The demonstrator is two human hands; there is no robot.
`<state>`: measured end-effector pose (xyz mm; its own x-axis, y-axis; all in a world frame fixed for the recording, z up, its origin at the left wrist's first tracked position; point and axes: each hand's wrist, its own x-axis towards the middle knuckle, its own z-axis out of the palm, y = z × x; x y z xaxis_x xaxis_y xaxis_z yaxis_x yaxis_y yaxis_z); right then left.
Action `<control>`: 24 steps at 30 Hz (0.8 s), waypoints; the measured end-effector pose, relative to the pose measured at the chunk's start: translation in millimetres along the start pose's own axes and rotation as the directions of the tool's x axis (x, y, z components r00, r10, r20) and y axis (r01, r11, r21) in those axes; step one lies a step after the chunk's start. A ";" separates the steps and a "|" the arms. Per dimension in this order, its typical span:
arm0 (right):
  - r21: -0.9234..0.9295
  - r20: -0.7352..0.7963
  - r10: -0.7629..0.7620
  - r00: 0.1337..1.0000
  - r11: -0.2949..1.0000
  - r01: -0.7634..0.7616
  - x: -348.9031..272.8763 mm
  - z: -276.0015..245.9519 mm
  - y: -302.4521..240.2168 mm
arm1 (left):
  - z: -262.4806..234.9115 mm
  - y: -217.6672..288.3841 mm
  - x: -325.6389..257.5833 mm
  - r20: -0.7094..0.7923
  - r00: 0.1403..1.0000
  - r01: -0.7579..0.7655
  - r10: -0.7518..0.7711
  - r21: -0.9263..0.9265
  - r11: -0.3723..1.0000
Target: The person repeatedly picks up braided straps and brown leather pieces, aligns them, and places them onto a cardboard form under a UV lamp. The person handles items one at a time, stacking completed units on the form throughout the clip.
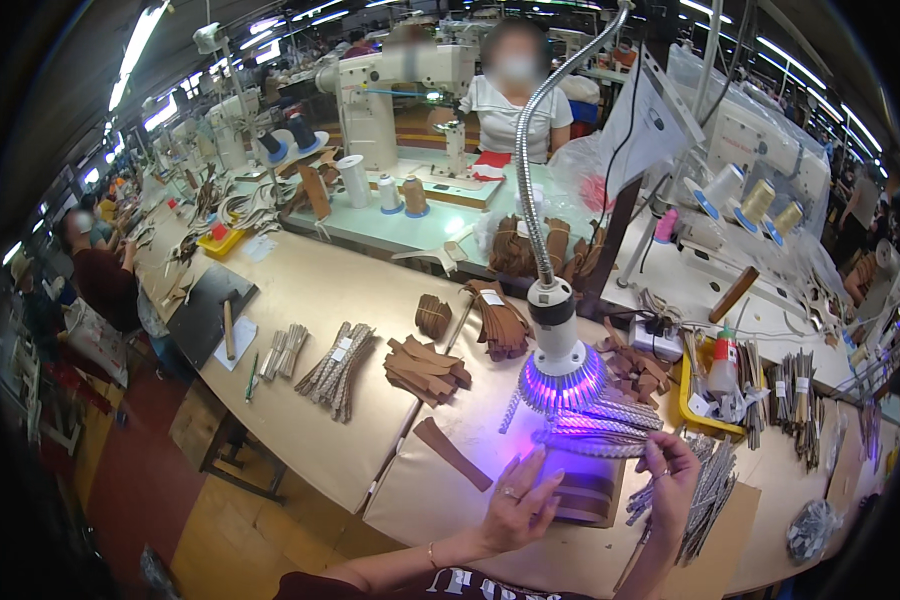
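One braided strap (595, 450), five o'clock of the lamp (558, 355); right hand (673, 480) clamped on its end.
Left hand (518, 505) at seven o'clock, fingers spread, contact unclear. Likely risk: loose pinch, strap slipping or twisting among neighbouring straps (625, 411). Gold-toned table (360, 450), brown strips (425, 372) at nine o'clock; sewing machine (370, 125) at eleven, strip lights (137, 55) overhead.

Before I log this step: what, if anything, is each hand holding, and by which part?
The right hand pinches a patterned strip near its right end. Whether the left hand grips anything cannot be told.
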<state>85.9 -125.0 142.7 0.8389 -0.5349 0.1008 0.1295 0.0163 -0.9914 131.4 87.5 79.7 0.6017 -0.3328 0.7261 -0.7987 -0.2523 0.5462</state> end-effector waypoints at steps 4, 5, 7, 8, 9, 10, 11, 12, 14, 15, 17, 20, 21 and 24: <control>-0.117 -0.158 -0.036 0.987 0.993 0.018 23.3 -6.4 15.0 | 22.2 -0.3 20.0 0.254 0.966 0.038 -0.052 0.058 0.998; -0.173 -0.175 -0.046 0.983 0.985 0.015 25.7 -8.3 19.3 | 29.7 -2.0 26.7 0.311 0.949 0.038 -0.061 0.081 0.996; -0.303 -0.240 -0.049 0.970 0.952 -0.027 25.5 -11.4 27.0 | 43.7 -5.9 39.6 0.392 0.916 0.030 -0.082 0.138 0.990; -0.350 -0.207 -0.115 0.972 0.936 0.036 24.2 -12.0 30.2 | 48.5 -8.3 44.7 0.419 0.906 0.019 -0.063 0.107 0.994; -0.444 -0.212 -0.135 0.968 0.896 0.027 22.8 -12.7 32.3 | 50.8 -9.2 47.6 0.435 0.897 0.027 -0.075 0.116 0.993; -0.535 -0.222 -0.155 0.963 0.845 0.012 19.7 -13.3 33.5 | 52.2 -9.2 49.8 0.438 0.896 0.025 -0.073 0.116 0.993; -0.629 -0.239 -0.185 0.953 0.778 -0.007 16.4 -14.2 33.8 | 52.4 -8.9 51.6 0.476 0.876 0.034 -0.084 0.112 0.993; -0.646 -0.258 -0.209 0.943 0.763 -0.007 15.3 -13.4 34.8 | 51.5 -8.2 52.5 0.459 0.886 0.015 -0.068 0.117 0.993; -0.732 -0.251 -0.346 0.904 0.679 0.057 8.7 -13.6 35.7 | 47.1 -7.7 54.1 0.528 0.845 0.016 -0.087 0.137 0.990; -0.775 -0.239 -0.414 0.878 0.626 0.084 5.2 -14.6 35.9 | 45.2 -7.4 54.9 0.496 0.865 0.002 -0.070 0.136 0.991; -0.738 -0.334 -0.325 0.885 0.673 -0.032 -4.2 -20.4 35.2 | 42.7 -6.2 55.6 0.544 0.832 0.030 -0.104 0.144 0.989; -0.606 -0.380 -0.228 0.896 0.794 -0.055 -27.4 -37.8 32.2 | 34.6 -7.7 49.2 0.532 0.840 0.049 -0.104 0.117 0.992; -0.505 -0.414 -0.164 0.895 0.859 -0.077 -36.0 -43.8 31.8 | 31.1 -10.1 45.8 0.513 0.852 0.037 -0.101 0.134 0.990; -0.444 -0.414 0.041 0.909 0.863 -0.241 -63.6 -58.9 26.8 | 11.4 -23.8 32.1 0.357 0.924 0.162 -0.134 -0.051 0.985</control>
<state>4.9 -140.2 104.8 0.5494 -0.8354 0.0165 -0.3254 -0.2321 -0.9167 169.8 72.5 85.2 0.6635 -0.5984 0.4491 -0.6896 -0.2564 0.6773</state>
